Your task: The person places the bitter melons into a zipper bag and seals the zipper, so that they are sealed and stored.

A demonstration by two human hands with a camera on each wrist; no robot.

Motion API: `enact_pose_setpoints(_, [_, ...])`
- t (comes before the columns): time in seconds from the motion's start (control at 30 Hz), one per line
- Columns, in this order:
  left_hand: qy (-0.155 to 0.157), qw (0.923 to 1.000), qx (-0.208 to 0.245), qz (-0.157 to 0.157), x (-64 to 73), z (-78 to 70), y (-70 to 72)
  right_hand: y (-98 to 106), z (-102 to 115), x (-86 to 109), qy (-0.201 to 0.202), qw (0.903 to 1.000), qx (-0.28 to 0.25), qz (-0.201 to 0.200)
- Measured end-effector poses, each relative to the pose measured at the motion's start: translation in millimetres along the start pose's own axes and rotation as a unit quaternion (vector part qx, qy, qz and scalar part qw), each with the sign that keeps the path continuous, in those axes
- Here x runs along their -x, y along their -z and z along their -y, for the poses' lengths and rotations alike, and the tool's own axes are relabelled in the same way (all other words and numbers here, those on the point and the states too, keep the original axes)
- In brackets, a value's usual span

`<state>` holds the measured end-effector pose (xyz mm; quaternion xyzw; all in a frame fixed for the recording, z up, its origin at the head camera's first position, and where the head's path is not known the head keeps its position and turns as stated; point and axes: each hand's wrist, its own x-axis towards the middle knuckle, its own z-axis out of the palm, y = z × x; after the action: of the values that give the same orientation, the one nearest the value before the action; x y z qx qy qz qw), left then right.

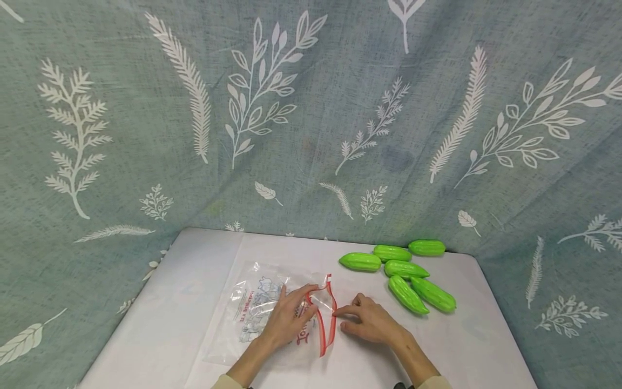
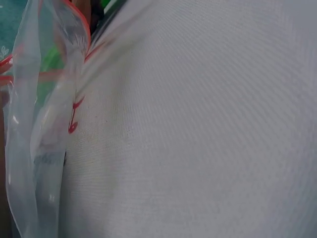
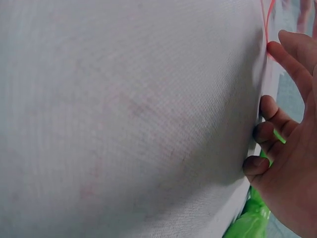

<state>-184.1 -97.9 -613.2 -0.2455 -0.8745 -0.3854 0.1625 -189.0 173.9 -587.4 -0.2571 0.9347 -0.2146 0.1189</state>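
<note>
A clear zip bag [image 1: 233,324] with red edging and printed pictures lies on the white table, its mouth agape towards the right. My left hand [image 1: 289,320] rests over the bag and grips its left rim with thumb and fingers. From the other side, my right hand [image 1: 371,320] touches the red edge [image 1: 332,324] with its index fingertip. Its thumb stands apart and the other fingers are bent, as the right wrist view shows. In the left wrist view the bag's film [image 2: 22,129] rises off the cloth, and the left fingers are mostly hidden.
Several green, ridged cucumber-like vegetables [image 1: 407,269] lie in a group at the back right of the table [image 1: 461,346]. A grey-green curtain [image 1: 311,135] with white leaf prints hangs behind the table and along both sides.
</note>
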Motion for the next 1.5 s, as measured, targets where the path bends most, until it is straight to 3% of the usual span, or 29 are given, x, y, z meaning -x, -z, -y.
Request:
enact_pose_setpoints(0.23, [-0.002,0.9999,-0.002,-0.015,-0.7,-3.9,3.6,0,-1,0.5,-0.003,1.0000,-0.002,0.000])
enact_pose_setpoints(0.4, [-0.020,0.9992,-0.006,-0.033,-2.4,-3.5,5.0,0,-2,0.3,-0.003,1.0000,-0.002,-0.002])
enact_pose_setpoints(0.57, [-0.027,0.9992,-0.001,-0.029,-3.7,-2.5,6.1,0,-2,0.5,0.002,1.0000,0.002,-0.007])
enact_pose_setpoints(1.03, [0.007,0.9997,-0.019,-0.017,-7.6,-8.1,7.1,2,-3,-0.3,0.002,1.0000,-0.006,-0.004])
enact_pose_setpoints(1.5, [-0.022,0.9992,-0.032,-0.014,-8.1,-9.0,7.6,2,-4,-0.1,0.016,0.9998,0.001,-0.014])
